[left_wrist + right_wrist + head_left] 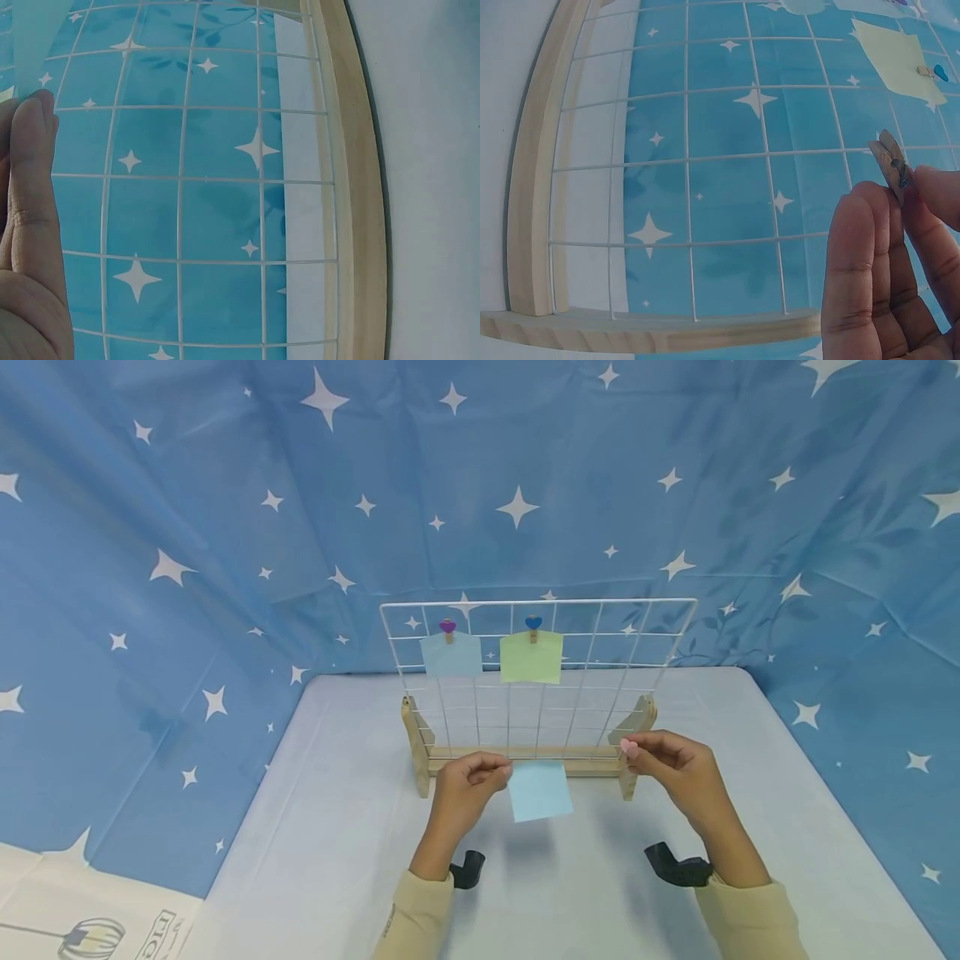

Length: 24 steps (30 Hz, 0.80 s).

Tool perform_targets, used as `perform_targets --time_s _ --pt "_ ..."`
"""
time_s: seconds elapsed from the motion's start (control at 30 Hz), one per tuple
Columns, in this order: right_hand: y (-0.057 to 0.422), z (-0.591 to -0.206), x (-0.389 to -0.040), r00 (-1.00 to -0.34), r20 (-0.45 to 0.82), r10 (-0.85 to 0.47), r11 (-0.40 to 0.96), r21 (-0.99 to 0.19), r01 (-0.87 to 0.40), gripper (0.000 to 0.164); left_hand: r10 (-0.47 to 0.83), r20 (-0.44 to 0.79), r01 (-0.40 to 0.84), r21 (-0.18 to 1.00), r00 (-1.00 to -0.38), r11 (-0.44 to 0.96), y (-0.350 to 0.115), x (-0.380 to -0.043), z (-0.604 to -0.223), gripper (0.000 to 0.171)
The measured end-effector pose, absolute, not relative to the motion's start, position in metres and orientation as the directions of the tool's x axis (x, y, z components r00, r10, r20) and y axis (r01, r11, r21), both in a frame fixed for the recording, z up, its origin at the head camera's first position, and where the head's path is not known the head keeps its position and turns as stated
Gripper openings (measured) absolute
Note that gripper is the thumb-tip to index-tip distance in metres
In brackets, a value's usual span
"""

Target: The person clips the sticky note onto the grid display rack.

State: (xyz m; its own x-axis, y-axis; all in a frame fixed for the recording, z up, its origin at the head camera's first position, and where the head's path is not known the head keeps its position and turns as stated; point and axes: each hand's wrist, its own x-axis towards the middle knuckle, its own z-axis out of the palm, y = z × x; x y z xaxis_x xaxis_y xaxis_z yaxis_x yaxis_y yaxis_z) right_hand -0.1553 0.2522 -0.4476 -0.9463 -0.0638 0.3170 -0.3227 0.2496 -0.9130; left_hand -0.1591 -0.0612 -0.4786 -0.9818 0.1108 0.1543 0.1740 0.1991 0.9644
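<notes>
A light blue sticky note point(541, 791) hangs from my left hand point(469, 787), pinched at its upper left corner between thumb and fingers. Off to the right, my right hand point(678, 774) pinches a small wooden clothespin point(890, 163) with a pink heart point(628, 746) on it. Behind both hands stands a white wire grid point(592, 697) in a wooden stand point(417, 745). On its upper part hang a blue note point(452, 657) under a purple-heart clothespin point(447, 627) and a green note point(531, 660) under a blue-heart clothespin point(533, 625).
The stand sits on a table with a white cloth point(337, 827). A blue curtain with white stars point(517, 508) hangs behind and along the sides. Black wrist mounts point(678, 866) show below the hands. A printed pale cloth point(93, 910) lies at lower left.
</notes>
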Motion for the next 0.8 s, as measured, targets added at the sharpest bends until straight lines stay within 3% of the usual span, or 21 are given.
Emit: perform_targets --time_s 0.8 --pt "0.259 -0.434 -0.159 -0.958 0.281 -0.049 0.355 -0.892 -0.280 0.023 0.168 0.221 0.239 0.966 -0.961 0.095 -0.044 -0.173 -0.455 0.017"
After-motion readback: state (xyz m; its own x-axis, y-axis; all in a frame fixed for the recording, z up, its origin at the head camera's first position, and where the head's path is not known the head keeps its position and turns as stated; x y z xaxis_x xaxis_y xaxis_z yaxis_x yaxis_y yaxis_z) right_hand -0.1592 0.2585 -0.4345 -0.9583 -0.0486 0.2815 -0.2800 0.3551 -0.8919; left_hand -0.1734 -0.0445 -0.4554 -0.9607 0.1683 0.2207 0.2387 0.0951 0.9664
